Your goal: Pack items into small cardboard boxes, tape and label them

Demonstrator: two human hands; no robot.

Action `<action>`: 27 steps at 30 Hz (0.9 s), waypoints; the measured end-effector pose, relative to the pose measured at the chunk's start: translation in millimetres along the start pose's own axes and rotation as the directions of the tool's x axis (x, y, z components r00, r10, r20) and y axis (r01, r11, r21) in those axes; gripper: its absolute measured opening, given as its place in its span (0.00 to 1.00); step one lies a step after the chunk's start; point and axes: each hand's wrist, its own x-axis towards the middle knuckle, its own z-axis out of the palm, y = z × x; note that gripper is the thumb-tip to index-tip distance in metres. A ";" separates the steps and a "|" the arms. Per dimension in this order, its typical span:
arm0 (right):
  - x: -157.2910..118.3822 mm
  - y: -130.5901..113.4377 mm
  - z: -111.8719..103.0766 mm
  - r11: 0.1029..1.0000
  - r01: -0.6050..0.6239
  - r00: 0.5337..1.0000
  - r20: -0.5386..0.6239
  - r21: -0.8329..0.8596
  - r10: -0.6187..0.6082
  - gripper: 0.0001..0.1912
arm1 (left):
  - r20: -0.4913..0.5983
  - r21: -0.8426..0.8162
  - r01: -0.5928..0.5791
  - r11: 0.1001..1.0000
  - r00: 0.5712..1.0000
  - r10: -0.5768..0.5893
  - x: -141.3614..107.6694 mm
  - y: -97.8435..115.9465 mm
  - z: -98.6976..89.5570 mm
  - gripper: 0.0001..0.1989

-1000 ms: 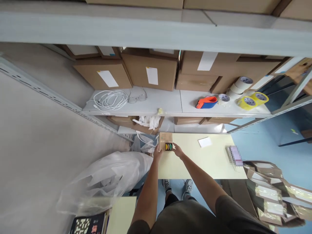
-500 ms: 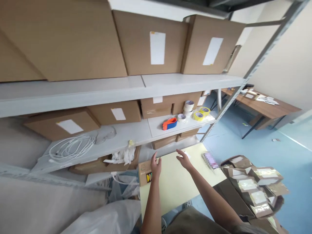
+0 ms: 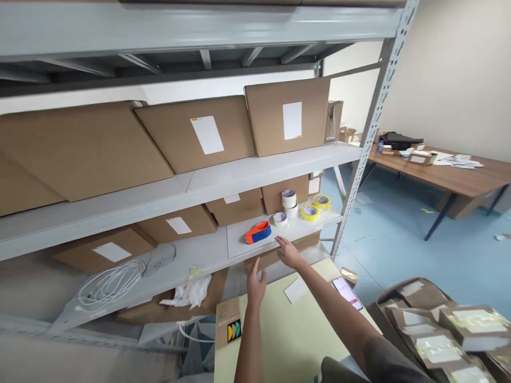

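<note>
Much of the view is filled by a grey metal rack [image 3: 239, 183], on which large cardboard boxes [image 3: 287, 143] with white labels are lined up. In front of it a pale yellow tabletop [image 3: 283, 340] is set, and at the right an open carton [image 3: 385, 327] is packed with taped parcels [image 3: 435, 348]. On the shelf [image 3: 209, 250] just above the tabletop, a white cable [image 3: 133, 268] is laid in coils toward the left. The right hand [image 3: 289, 254] is raised near that shelf's front edge; the left hand [image 3: 256, 287] is held lower, over the tabletop's far side. In each the grip is apart, with thumb and fingers parted. A small brown box [image 3: 223, 319] is placed at the tabletop's left edge, just beside the left forearm. A phone [image 3: 347, 292] is laid near the right edge. An orange-and-blue item [image 3: 258, 232] is seen on the shelf, just beyond the right hand's fingertips. A white card [image 3: 296, 290] is laid flat between the forearms. White tape rolls [image 3: 280, 218] and yellow ones [image 3: 310, 213] are grouped right of the orange-and-blue item.
</note>
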 end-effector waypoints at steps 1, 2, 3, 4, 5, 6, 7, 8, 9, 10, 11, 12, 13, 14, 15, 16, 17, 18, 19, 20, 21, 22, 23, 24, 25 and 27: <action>21.0 -5.8 -1.6 0.998 0.033 0.998 0.051 -0.047 -0.031 0.39 | -0.004 0.015 0.016 1.000 1.000 -0.016 -3.1 2.5 -5.1 0.30; 41.2 -12.3 -2.2 0.994 0.062 0.993 0.103 -0.091 -0.052 0.39 | -0.010 0.028 0.031 0.999 0.999 -0.031 -7.1 5.1 -10.9 0.29; 59.9 -19.1 -1.8 0.988 0.081 0.988 0.139 -0.131 -0.063 0.39 | -0.017 0.040 0.046 0.998 0.999 -0.045 -11.7 7.7 -17.3 0.29; 76.6 -25.7 -0.4 0.981 0.090 0.985 0.164 -0.170 -0.062 0.38 | -0.031 0.049 0.059 0.997 0.998 -0.058 -16.7 10.2 -23.9 0.28; 90.7 -31.8 1.7 0.974 0.086 0.981 0.189 -0.211 -0.045 0.38 | -0.048 0.058 0.072 0.996 0.996 -0.069 -21.9 12.4 -30.8 0.28; 102.0 -36.9 4.2 0.965 0.072 0.977 0.214 -0.251 -0.017 0.36 | -0.065 0.066 0.084 0.994 0.995 -0.080 -27.0 14.0 -37.7 0.28; 110.3 -41.0 6.7 0.957 0.053 0.971 0.239 -0.286 0.018 0.34 | -0.078 0.075 0.099 0.992 0.993 -0.093 -32.1 15.1 -44.7 0.28; 115.7 -44.1 9.1 0.948 0.038 0.964 0.261 -0.315 0.049 0.31 | -0.082 0.085 0.115 0.990 0.991 -0.108 -36.9 15.4 -51.6 0.27; 118.3 -46.6 11.2 0.941 0.028 0.958 0.278 -0.336 0.071 0.27 | -0.084 0.094 0.130 0.987 0.989 -0.123 -41.6 15.1 -58.3 0.26; 118.6 -48.7 13.0 0.936 0.026 0.954 0.288 -0.350 0.082 0.24 | -0.081 0.101 0.143 0.985 0.987 -0.135 -46.1 14.3 -64.7 0.25; 116.6 -51.0 14.5 0.932 0.031 0.953 0.292 -0.360 0.081 0.21 | -0.076 0.105 0.152 0.983 0.987 -0.144 -50.4 13.1 -70.8 0.25; 112.7 -53.9 15.9 0.929 0.040 0.954 0.289 -0.368 0.074 0.19 | -0.071 0.107 0.155 0.982 0.986 -0.148 -54.5 11.9 -76.6 0.24; 107.1 -57.6 17.2 0.925 0.047 0.957 0.284 -0.376 0.067 0.19 | -0.067 0.109 0.152 0.982 0.987 -0.145 -58.5 10.6 -82.0 0.24; 100.0 -62.2 18.8 0.920 0.062 0.960 0.275 -0.388 0.051 0.19 | -0.065 0.110 0.145 0.983 0.988 -0.138 -62.3 9.4 -87.1 0.24; 91.6 -67.6 20.8 0.910 0.086 0.964 0.263 -0.406 0.027 0.20 | -0.064 0.114 0.136 0.984 0.990 -0.129 -65.8 8.1 -91.9 0.24; 82.1 -73.5 23.4 0.895 0.117 0.968 0.251 -0.430 -0.006 0.21 | -0.064 0.119 0.127 0.985 0.991 -0.120 -69.2 6.8 -96.4 0.23; 71.5 -79.5 26.7 0.877 0.154 0.970 0.239 -0.456 -0.046 0.21 | -0.065 0.121 0.117 0.986 0.992 -0.110 -72.2 5.1 -100.6 0.23; 60.0 -85.3 30.7 0.855 0.192 0.969 0.229 -0.481 -0.089 0.21 | -0.065 0.120 0.106 0.987 0.993 -0.099 -74.9 3.0 -104.5 0.22; 47.7 -90.4 35.6 0.835 0.226 0.967 0.219 -0.501 -0.131 0.20 | -0.064 0.115 0.095 0.989 0.994 -0.088 -77.2 0.3 -108.0 0.22; 34.6 -94.6 41.1 0.820 0.251 0.964 0.210 -0.515 -0.163 0.20 | -0.060 0.105 0.085 0.991 0.995 -0.079 -79.3 -2.9 -111.2 0.22; 20.9 -97.4 47.3 0.813 0.262 0.963 0.200 -0.520 -0.183 0.19 | -0.054 0.091 0.078 0.993 0.996 -0.074 -81.2 -6.7 -114.0 0.22; 6.5 -98.9 53.9 0.812 0.266 0.963 0.189 -0.520 -0.195 0.19 | -0.049 0.075 0.075 0.994 0.996 -0.072 -83.1 -10.9 -116.3 0.21; -8.6 -98.9 60.7 0.814 0.264 0.963 0.181 -0.518 -0.198 0.18 | -0.046 0.058 0.077 0.995 0.996 -0.075 -85.1 -15.4 -118.1 0.21; -24.2 -97.5 67.4 0.818 0.255 0.966 0.176 -0.515 -0.190 0.17 | -0.044 0.040 0.083 0.996 0.996 -0.081 -87.4 -20.0 -119.4 0.20; -40.4 -94.7 73.9 0.825 0.239 0.969 0.176 -0.512 -0.171 0.16 | -0.041 0.023 0.092 0.996 0.995 -0.091 -90.1 -24.7 -120.2 0.20; -73.9 -85.3 85.4 0.840 0.186 0.977 0.189 -0.510 -0.101 0.14 | -0.027 0.001 0.116 0.993 0.993 -0.116 -97.1 -33.8 -120.1 0.19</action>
